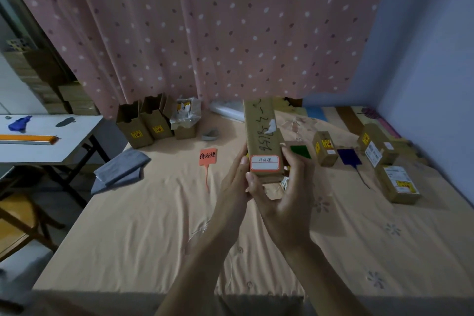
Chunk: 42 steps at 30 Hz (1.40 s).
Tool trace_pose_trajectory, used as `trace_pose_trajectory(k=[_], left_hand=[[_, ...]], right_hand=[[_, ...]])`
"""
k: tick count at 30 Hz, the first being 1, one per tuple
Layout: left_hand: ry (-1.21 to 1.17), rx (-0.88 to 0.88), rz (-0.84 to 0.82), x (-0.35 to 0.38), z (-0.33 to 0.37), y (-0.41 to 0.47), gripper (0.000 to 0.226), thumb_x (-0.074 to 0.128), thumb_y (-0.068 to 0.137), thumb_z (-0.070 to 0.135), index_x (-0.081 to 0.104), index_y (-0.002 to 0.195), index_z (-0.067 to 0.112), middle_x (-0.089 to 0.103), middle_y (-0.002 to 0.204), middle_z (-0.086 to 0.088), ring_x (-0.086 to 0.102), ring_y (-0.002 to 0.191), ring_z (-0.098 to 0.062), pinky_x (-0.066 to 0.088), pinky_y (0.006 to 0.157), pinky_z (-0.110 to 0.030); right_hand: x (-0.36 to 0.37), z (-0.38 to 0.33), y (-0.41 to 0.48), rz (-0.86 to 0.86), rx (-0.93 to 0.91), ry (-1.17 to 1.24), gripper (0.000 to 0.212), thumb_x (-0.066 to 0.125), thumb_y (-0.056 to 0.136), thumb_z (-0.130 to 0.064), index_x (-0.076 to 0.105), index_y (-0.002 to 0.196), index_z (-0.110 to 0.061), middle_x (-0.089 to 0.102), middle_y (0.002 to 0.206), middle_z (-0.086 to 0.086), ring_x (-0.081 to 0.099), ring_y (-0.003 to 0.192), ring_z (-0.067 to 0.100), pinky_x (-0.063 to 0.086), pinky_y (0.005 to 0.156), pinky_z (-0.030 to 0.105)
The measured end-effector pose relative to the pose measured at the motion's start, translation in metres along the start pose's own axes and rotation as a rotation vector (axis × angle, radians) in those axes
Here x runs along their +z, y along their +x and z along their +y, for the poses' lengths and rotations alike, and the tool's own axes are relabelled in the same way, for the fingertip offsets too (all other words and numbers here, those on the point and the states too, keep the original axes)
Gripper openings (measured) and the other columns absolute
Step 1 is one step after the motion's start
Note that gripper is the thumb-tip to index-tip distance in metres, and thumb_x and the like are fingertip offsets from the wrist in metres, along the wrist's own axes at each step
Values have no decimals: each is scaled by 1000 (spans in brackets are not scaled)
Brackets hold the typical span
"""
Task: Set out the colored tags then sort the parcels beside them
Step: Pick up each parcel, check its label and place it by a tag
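Both hands hold a long, narrow brown cardboard parcel [263, 140] upright-tilted above the peach-coloured bedsheet [143, 213], its near end carrying a white label with a red border [264, 162] and handwriting that seems to match the writing on the tag lying to the left. The left hand [234, 187] presses flat against the parcel's left edge, thumb up beside the label; the right hand [280, 197] is wrapped around the lower right corner, thumb under the label and fingers [295, 161] curled round the far side, so both are closed on the box and neither is free. The parcel's long axis runs away from the person, leaning toward the pink spotted curtain [205, 33]. The orange-red paper tag with a long tail [208, 157] lies flat on the sheet to the left of the held box and a little lower in view, on the left hand's side, with bare sheet around it. A dark green tag [300, 151] sits just right of the parcel, partly hidden by the fingers, and a dark blue tag [347, 158] lies further right, with small brown boxes [325, 149] and [397, 183] beside them. Judging from the red-bordered label, this parcel probably belongs with the orange-red tag, so the move ahead is a carry leftward and down; the left hand is the nearer one to lead, and laying the box with its length alongside the tag would keep the tag's writing uncovered.
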State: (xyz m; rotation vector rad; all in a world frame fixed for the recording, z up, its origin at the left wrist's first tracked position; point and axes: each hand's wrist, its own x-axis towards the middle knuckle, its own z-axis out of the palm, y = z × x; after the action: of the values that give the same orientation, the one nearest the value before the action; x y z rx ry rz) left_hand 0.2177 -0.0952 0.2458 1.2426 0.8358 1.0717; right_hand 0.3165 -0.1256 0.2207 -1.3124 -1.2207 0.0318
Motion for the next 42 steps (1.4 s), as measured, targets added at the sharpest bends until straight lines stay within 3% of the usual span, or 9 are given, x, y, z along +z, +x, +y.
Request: trace_pose_trajectory(k=[4,8,10,13,16,21,25,30,42], left_hand=[[47,-87,136,-16,-18,3,34,39,107,22,67,125,30,76,113,5,71,107,-13,59,85,-28],[101,-177,241,-43,-40,-3,37,51,101,15,78,92,39,80,100,5,73,103,-19,58,93,-40],[126,-215,229,-58,-49,-8,41,49,101,14,77,90,42,80,98,6,74,101,-18,58,91,-35],[125,-256,223,-79,-58,-9,37,47,102,12,74,99,38,80,100,2,74,100,-16,58,81,-22],[129,-280,196,-99,-64,-5,34,45,102,14,74,112,29,79,104,1,74,101,-15,58,89,-29],[105,-323,160,-120,-76,8,33,46,103,21,70,125,18,78,107,-2,74,102,-18,57,91,-37],[46,-365,146,-128,-87,29,28,49,103,20,72,118,19,79,102,-5,76,95,-16,58,71,-19],[90,-427,239,-133,-110,89,24,57,99,29,75,116,24,79,99,-3,75,97,-22,58,88,-37],[232,-543,288,-138,-170,249,32,55,93,12,73,97,38,73,92,8,64,84,-10,48,76,-25]], right_hand=[[22,23,-15,-80,88,-64,69,68,85,-52,51,139,-12,54,130,5,57,120,17,56,90,35],[47,43,-40,-172,228,-55,67,65,88,-54,48,142,-18,54,131,-1,59,116,4,59,88,40],[59,47,-52,-219,284,-69,65,67,88,-51,48,143,-22,54,130,-5,57,109,-10,59,86,32],[77,47,-64,-282,346,-89,64,67,87,-52,49,142,-25,53,128,-5,64,107,1,55,82,18],[95,45,-68,-313,380,-122,65,68,87,-52,50,142,-24,53,130,-4,66,109,8,46,81,6],[119,50,-72,-287,482,-93,72,61,82,-63,49,143,-28,54,128,-3,65,110,10,59,91,33],[132,65,-66,-312,555,-107,62,70,88,-47,51,144,-30,54,126,-5,64,108,6,53,91,23],[167,107,-32,-354,620,-95,48,51,91,-60,59,134,-40,58,120,-9,65,108,7,55,92,33],[249,230,71,-556,743,-121,30,54,99,-29,65,127,-31,66,125,-5,64,111,14,50,92,31]])
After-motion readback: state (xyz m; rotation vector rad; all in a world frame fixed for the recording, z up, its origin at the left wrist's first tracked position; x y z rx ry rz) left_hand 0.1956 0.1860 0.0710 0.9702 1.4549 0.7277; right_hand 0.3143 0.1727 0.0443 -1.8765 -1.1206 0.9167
